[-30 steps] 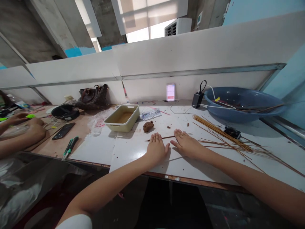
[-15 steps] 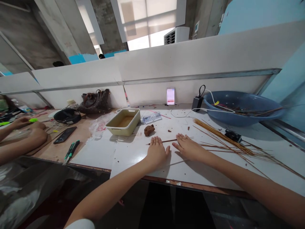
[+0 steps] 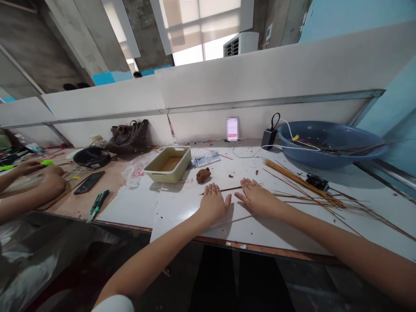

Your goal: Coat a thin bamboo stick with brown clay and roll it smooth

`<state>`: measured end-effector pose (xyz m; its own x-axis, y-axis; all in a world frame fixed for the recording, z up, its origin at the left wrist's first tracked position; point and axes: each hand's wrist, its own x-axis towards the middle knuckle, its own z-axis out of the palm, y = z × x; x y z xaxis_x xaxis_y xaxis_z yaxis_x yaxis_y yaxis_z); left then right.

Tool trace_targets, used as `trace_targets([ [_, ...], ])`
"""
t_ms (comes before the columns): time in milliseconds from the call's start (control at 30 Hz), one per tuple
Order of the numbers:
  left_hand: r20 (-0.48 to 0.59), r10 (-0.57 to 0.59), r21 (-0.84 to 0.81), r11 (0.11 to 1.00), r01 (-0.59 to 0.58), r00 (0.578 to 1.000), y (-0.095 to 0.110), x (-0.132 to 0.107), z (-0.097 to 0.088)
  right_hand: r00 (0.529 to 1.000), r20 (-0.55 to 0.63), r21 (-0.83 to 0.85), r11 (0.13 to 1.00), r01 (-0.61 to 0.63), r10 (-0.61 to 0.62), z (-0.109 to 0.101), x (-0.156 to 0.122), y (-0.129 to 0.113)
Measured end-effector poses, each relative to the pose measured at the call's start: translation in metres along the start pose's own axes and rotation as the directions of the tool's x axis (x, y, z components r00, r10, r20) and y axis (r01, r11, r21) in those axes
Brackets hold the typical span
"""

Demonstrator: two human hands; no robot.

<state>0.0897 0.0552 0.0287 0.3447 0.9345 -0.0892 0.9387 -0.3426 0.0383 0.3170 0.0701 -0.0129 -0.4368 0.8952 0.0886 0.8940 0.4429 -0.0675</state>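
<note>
My left hand lies flat with its fingers stretched over a thin brown stick on the white tabletop. Over the stick's other end rests my right hand, also flat, thumb spread towards the left one. Between the two hands the middle of the stick shows, and a short tip pokes out left of my left fingers. Under the fingers it is hidden. Just beyond my left hand sits a lump of brown clay, with small crumbs to its right.
A cream plastic basin stands behind left, beside a clear plastic packet. Bundled thin sticks lie right, before a large blue bowl. A phone leans on the partition. Cutters and another person's arms are left.
Both hands stay flat on the stick and have shifted slightly away from me along the table. The view has tilted a little. Nothing was taken up or let go.
</note>
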Motion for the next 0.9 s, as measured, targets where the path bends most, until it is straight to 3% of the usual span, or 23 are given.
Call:
trace_targets([
  [100,0.009,-0.025,-0.014,1.0,0.026,1.0,-0.001,0.007,-0.001,1.0,0.011,-0.01,1.0,-0.026,0.026,-0.003,0.008,0.002],
  [300,-0.128,0.124,0.055,0.991,-0.118,0.984,-0.006,-0.046,0.029,0.998,-0.062,0.067,0.998,0.022,-0.018,0.018,-0.044,0.0],
  [367,-0.123,0.125,0.071,0.991,-0.117,0.985,-0.006,-0.05,0.029,0.999,-0.053,0.096,0.995,0.013,-0.008,0.019,-0.048,0.001],
  [533,0.0,0.033,0.079,0.996,-0.033,0.999,-0.001,-0.009,0.002,0.999,0.036,0.118,0.992,-0.031,0.027,0.001,-0.009,0.006],
  [633,0.019,-0.013,0.068,0.998,0.012,1.0,0.001,0.005,-0.005,0.998,0.037,0.078,0.996,-0.053,0.05,-0.005,0.005,0.007],
  [900,-0.096,0.123,0.08,0.99,-0.116,0.988,-0.005,-0.045,0.027,0.999,-0.04,0.098,0.994,0.036,-0.032,0.008,-0.052,0.003],
])
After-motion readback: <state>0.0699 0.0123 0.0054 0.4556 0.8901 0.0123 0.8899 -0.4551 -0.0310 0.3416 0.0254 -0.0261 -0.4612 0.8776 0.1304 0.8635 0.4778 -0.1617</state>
